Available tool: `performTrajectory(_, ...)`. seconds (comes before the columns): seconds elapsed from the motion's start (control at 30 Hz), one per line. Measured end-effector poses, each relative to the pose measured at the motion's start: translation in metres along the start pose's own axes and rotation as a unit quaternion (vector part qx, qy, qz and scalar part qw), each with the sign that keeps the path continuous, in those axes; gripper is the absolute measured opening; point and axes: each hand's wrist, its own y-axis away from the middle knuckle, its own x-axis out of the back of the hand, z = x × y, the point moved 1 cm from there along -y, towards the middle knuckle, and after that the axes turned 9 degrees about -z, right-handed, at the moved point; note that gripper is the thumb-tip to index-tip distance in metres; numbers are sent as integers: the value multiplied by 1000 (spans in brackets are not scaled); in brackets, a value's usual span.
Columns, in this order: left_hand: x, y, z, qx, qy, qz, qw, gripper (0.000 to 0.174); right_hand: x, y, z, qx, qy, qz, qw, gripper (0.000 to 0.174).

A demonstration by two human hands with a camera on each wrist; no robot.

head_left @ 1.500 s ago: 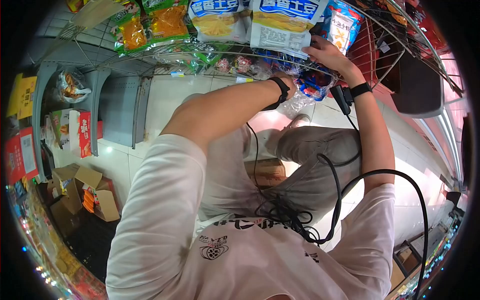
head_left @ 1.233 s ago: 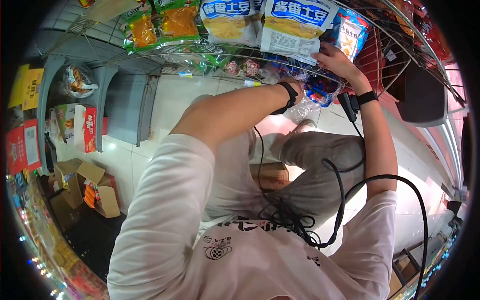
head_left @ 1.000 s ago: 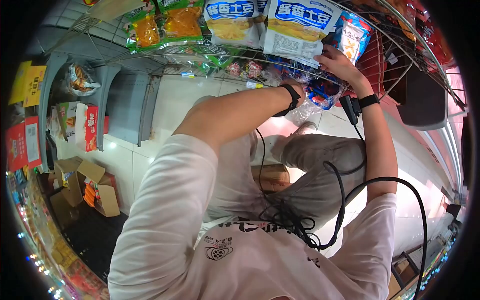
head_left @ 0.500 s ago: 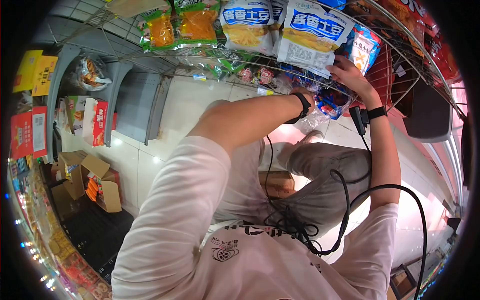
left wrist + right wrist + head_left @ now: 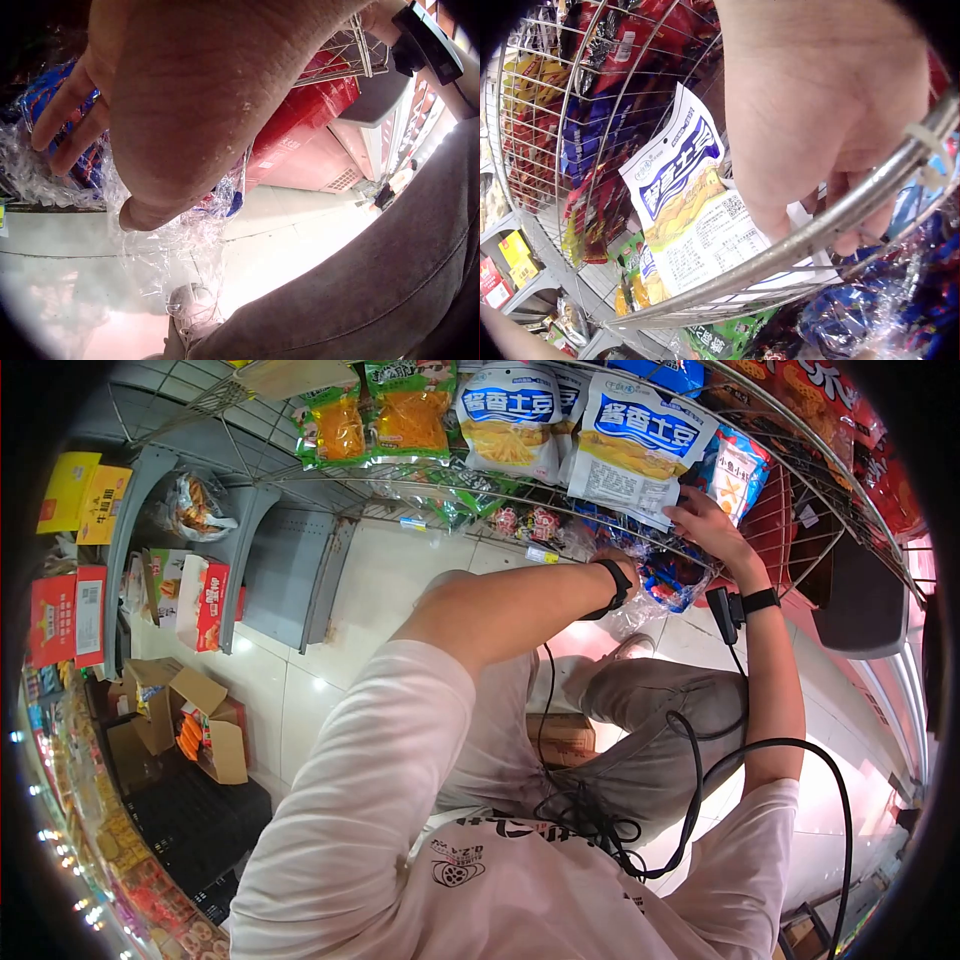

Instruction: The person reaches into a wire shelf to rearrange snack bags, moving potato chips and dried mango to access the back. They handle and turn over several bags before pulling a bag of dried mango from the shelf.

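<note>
right hand (image 5: 712, 532) pinches the lower corner of the flat white-and-blue plastic pouch (image 5: 645, 435), located in the curved silver wire basket (image 5: 780, 262). left hand (image 5: 169, 120), fingers apart, at clear-wrapped blue packets (image 5: 51, 88). pale glossy tiled floor (image 5: 390, 565) below; grey metal shelving (image 5: 270, 575) leftward.

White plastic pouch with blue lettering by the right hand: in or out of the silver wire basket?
In: the pouch runs down behind the basket rim in the right wrist view.

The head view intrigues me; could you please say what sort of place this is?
Most likely a shop selling packaged snacks: printed pouches, some alike, stand in a wire rack; small tags, perhaps price labels, show below them; and grey shelving at the side holds more packs.
</note>
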Motion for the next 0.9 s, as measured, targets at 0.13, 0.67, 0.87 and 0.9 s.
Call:
performTrajectory(0.13,-8,-6,-2,-6,6,47,999,42,0,0,1,2,-2,-1,1000,63)
performTrajectory(0.67,-7,-1,1,-3,-20,44,999,45,-1,3,-6,-3,13,-6,1000,61)
performTrajectory(0.87,-12,-8,-1,-8,1,70,997,44,1,-5,5,-5,33,-1,999,59)
performTrajectory(0.9,-13,-10,-1,-16,-13,74,997,44,0,-4,5,-1,28,-3,1000,59)
